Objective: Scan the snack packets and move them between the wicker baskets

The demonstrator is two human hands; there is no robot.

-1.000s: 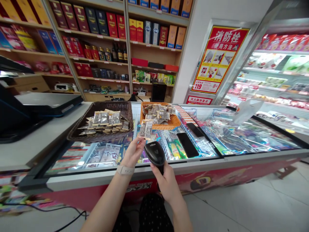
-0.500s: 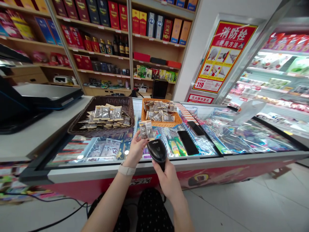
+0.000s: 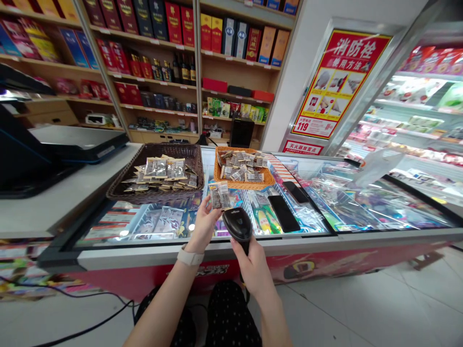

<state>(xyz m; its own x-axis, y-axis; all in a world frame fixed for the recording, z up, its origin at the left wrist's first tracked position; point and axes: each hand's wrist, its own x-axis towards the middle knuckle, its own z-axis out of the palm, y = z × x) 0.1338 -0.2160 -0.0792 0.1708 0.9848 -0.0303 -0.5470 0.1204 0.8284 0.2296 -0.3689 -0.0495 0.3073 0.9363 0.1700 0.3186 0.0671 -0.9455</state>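
Note:
My left hand [image 3: 204,222], with a pale band on its wrist, is closed on a small clear packet [image 3: 220,195] with dark contents. My right hand [image 3: 250,262] grips the handle of a black barcode scanner [image 3: 238,223], its head close to the packet's lower edge. Beyond the packet stands an orange wicker basket [image 3: 246,184] of similar packets. To its left is a dark brown wicker basket [image 3: 155,196] with more packets heaped inside. Both baskets rest on the glass top of a chest freezer [image 3: 213,246].
Two black phones, a nearer one [image 3: 284,213] and a farther one [image 3: 295,192], lie on the glass at the right. A grey counter [image 3: 29,214] with black equipment [image 3: 83,142] stands at the left. Shelves of boxes [image 3: 166,72] fill the back. A black cable [image 3: 83,332] crosses the floor.
The whole view has shifted slightly, so the scene sits a little farther right. Both hands keep the packet and scanner in nearly the same pose.

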